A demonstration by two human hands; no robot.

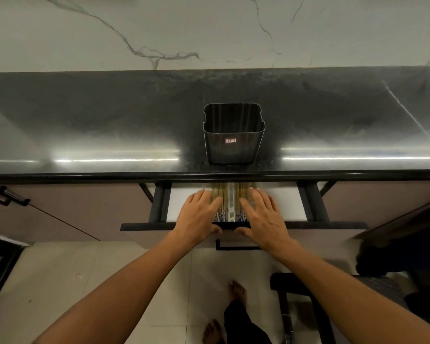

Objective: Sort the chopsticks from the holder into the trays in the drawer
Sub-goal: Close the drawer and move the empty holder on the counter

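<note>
A dark polished countertop runs the full width of the scene, with a pale veined marble wall behind it on the far side. Below its near edge a drawer stands pulled open, its floor white and its frame dark.

On the counter, near the front edge and directly above the drawer, stands a square steel holder with a small red label on its near face. Its inside looks hollow, with no chopsticks showing.

In the middle of the drawer lie clear trays, side by side, running near to far. They hold the chopsticks, pale wooden sticks laid lengthwise with blue-patterned ends toward the near side. How many trays there are cannot be told, since the hands cover their outer parts.

The left hand rests flat on the left side of the trays, fingers spread and extended, gripping nothing. The right hand lies likewise on the right side, fingers splayed and flat.
</note>
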